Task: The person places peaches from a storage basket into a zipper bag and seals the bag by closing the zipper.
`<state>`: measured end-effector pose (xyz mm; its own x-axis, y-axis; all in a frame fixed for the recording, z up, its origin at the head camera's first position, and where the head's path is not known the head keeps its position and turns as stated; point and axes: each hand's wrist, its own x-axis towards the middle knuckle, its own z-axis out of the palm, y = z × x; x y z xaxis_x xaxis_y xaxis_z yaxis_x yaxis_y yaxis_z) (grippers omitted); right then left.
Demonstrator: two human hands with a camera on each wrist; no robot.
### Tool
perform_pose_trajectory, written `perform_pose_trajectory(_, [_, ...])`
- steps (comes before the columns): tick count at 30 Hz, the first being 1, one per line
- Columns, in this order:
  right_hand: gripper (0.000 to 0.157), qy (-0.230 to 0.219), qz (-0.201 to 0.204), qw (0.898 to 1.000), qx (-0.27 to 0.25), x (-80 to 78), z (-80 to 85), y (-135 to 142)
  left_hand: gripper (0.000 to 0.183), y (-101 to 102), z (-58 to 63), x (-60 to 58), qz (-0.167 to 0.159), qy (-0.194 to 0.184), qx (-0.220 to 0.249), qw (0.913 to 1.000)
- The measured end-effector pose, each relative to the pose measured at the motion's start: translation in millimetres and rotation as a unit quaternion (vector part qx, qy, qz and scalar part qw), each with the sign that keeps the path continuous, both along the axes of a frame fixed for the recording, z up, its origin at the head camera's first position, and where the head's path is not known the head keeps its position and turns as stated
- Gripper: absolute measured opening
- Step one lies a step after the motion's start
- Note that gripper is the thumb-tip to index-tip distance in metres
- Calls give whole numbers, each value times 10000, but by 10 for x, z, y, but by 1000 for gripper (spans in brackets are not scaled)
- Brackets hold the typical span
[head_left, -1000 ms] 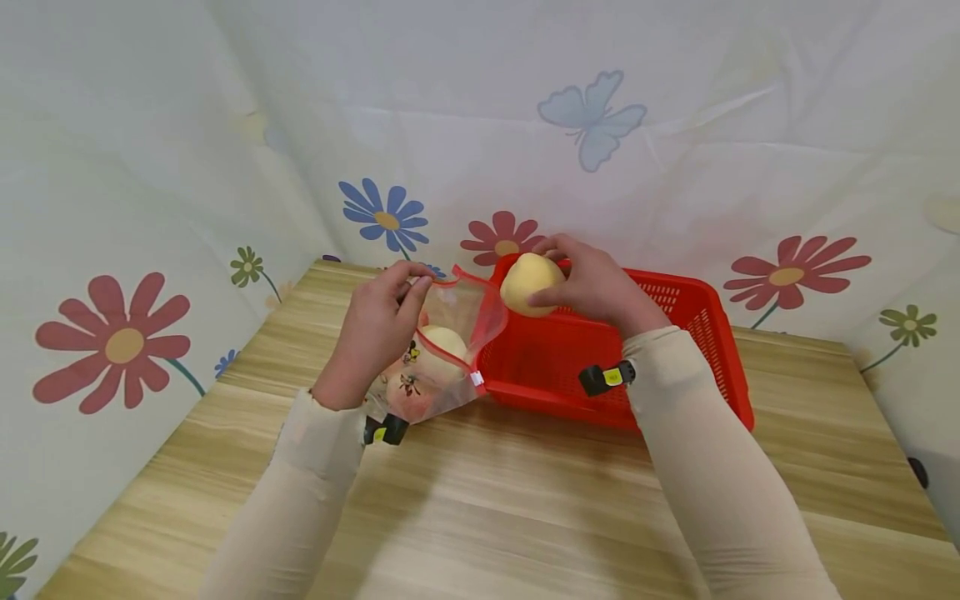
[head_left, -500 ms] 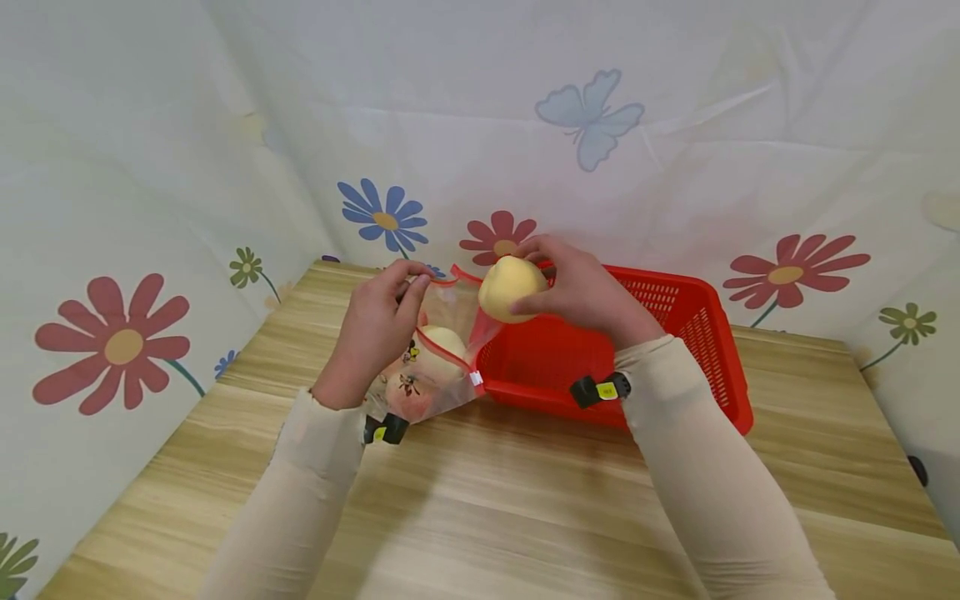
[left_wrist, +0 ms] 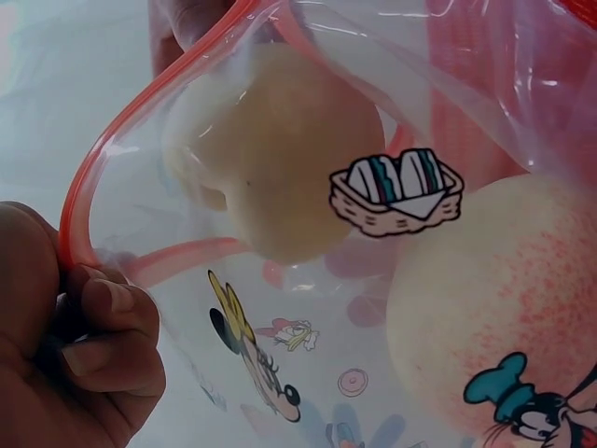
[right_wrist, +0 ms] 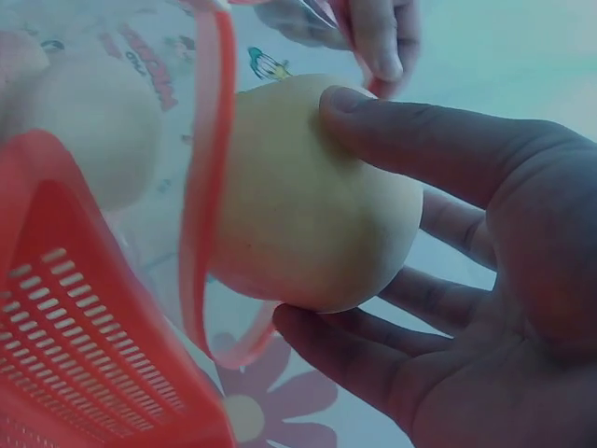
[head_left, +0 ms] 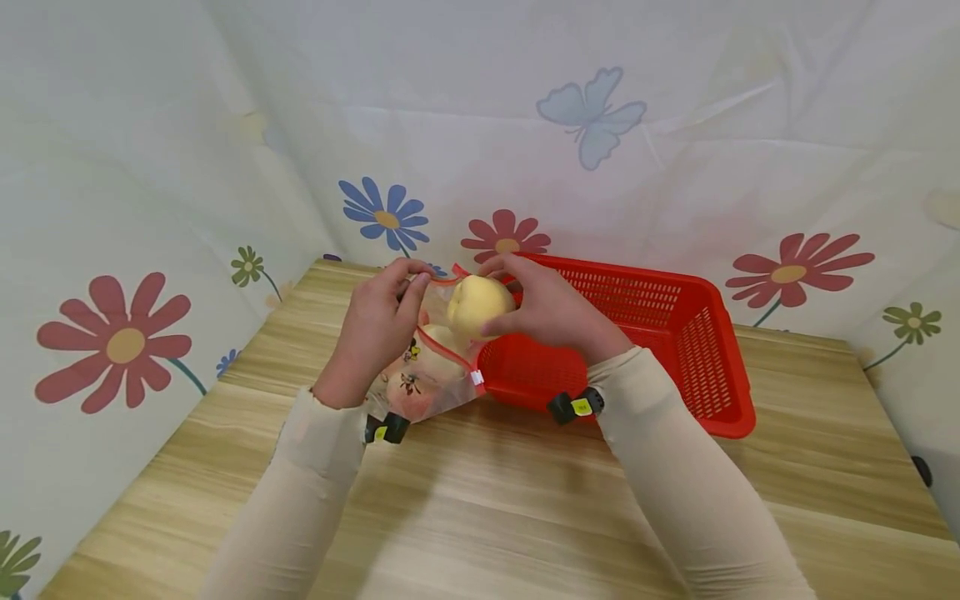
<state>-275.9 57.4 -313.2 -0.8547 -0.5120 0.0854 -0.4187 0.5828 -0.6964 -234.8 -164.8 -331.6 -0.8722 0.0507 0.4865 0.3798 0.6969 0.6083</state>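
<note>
My left hand [head_left: 377, 329] pinches the red-edged rim of a clear zip bag [head_left: 450, 400] with cartoon prints. Its mouth gapes toward the right, a white slider at the near corner. Inside the bag lie pale peaches, one flushed pink [left_wrist: 494, 308] in the left wrist view. My right hand [head_left: 551, 304] holds a yellow peach [head_left: 478, 307] between thumb and fingers at the bag's mouth. In the right wrist view the peach [right_wrist: 312, 196] is partly past the red rim, thumb on top and fingers beneath. The bag's lower left part is hidden behind my left hand.
A red plastic basket [head_left: 697, 358] with slotted walls stands right of the bag, under my right forearm; no fruit shows in its visible part. Both rest on a wood-grain table [head_left: 480, 517]. Behind hangs a white flower-printed cloth [head_left: 465, 125].
My right hand has carried the yellow peach left and slightly down, from above the basket to the bag's mouth. My left hand has stayed in place on the bag's rim.
</note>
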Motion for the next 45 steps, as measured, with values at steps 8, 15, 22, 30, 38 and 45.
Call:
perform_pose_trajectory(8, [66,91,411,9989,-210,19,-83,-128,25,-5,4,2,-28,-43,10,10000])
perform_pose_trajectory(15, [62,17,445,9987,-237,26,-130,-179,25,-6,8,1,-35,-67,-35,10000])
perform_pose_trajectory(22, [53,-85,282,9989,-367,18,-119,-135,25,-20,4,-7,-41,-44,-32,10000])
perform_pose_trajectory(30, [42,79,-52,9999,-135,-2,-111,-71,25,-26,-1,-7,1,-47,-28,10000])
perform_pose_trajectory(38, [32,98,-354,9989,-291,-108,-82,-62,24,-35,-3,-6,46,-44,-39,10000])
perform_pose_trajectory(45, [27,60,-416,9984,-367,-276,-8,-139,24,-41,3,8,7,41,-72,10000])
